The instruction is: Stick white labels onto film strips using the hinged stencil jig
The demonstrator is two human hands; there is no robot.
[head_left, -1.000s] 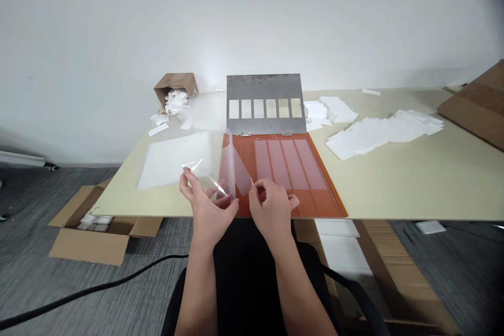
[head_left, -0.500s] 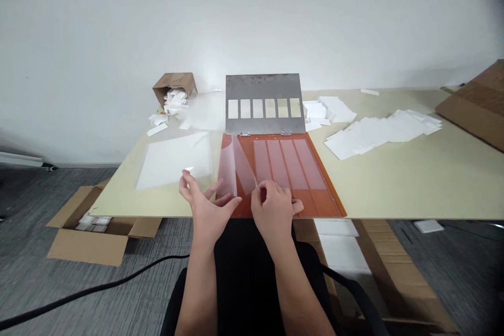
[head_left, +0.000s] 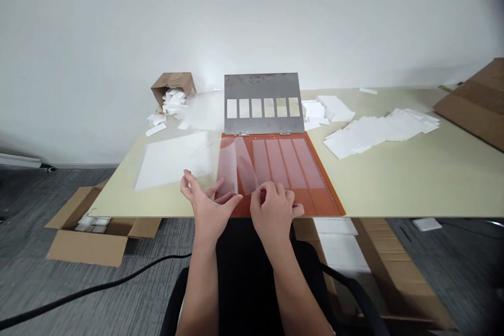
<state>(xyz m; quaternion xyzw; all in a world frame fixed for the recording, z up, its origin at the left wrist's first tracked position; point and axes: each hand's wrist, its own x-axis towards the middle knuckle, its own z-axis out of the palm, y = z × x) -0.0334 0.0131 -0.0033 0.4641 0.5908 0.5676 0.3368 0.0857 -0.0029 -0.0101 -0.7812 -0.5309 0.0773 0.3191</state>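
An orange board [head_left: 323, 189] lies at the table's near edge with several translucent strips [head_left: 289, 160] laid side by side on it. A grey metal plate [head_left: 262, 86] with a row of rectangular windows stands hinged up at its far side. My right hand [head_left: 273, 210] pinches the near end of a clear film strip [head_left: 244, 170] low over the board's left part. My left hand [head_left: 207, 205] is beside it with fingers spread, touching a second clear strip [head_left: 227, 168] that curls up at the board's left edge.
A large translucent sheet [head_left: 173, 160] lies left of the board. White cards [head_left: 374, 131] are spread at the right, a tipped small box [head_left: 173, 86] with white pieces at the back left. Cardboard boxes [head_left: 90, 239] stand on the floor, and a black cable [head_left: 98, 289].
The clear strip in my right hand has come down from standing upright toward the board's left slots. My left hand has let its fingers open and stayed beside it.
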